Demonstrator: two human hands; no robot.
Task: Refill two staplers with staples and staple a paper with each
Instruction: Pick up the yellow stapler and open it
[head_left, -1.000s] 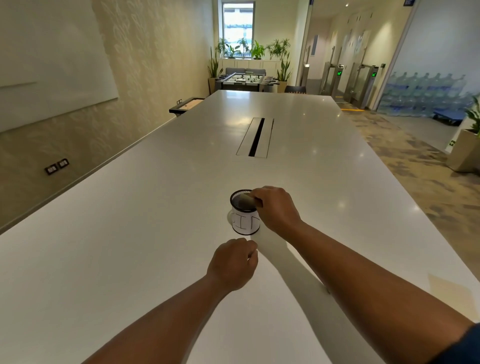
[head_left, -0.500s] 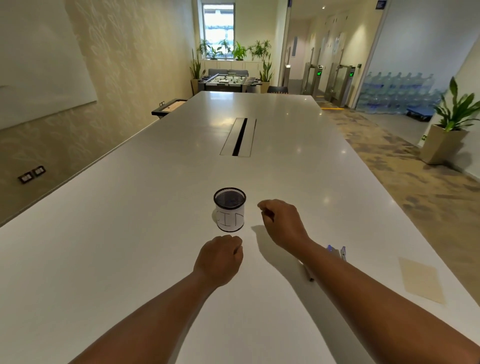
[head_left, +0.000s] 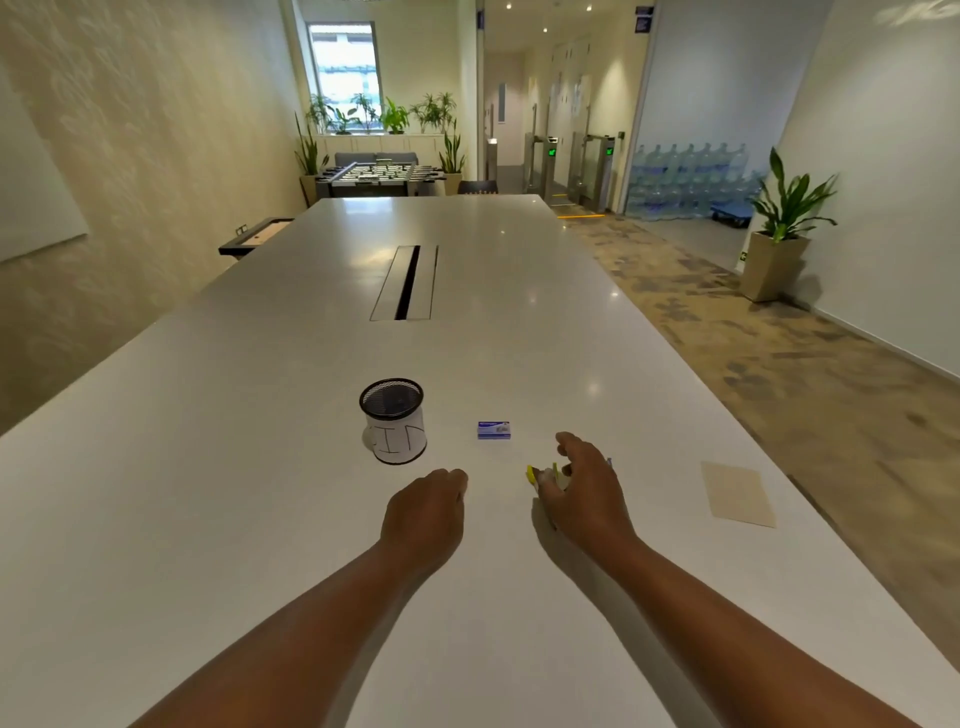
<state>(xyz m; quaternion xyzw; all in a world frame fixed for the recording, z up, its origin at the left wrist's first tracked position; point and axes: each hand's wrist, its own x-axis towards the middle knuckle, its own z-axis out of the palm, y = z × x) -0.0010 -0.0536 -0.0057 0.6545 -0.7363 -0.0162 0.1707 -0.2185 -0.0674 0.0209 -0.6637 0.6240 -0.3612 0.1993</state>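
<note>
Right hand low over table, fingers spread and curled down around a small yellow stapler. Partly open, closing in but seemingly not yet clamped; whether fingertips already touch, cannot tell, since palm hides most of it. Only yellow end visible, poking out toward left past thumb side, so long axis appears to run roughly left to right under palm, though blurred. A sliver of blue peeking out on far right edge of hand, maybe second stapler, too hidden to say.

Left hand loosely fisted, empty, resting near table just left of right hand, close to mesh cup. Farther from stapler than right hand, so grab clearly belongs to right.

Staple box flat on table, just beyond and slightly left of right hand, between cup and stapler, within easy reach of either hand. Paper well apart on right, nearer table edge, right side only.

Likely step: closing over stapler, lifting, then bringing toward left hand for opening. Task barely begun by look of things: box shut, paper bare.
</note>
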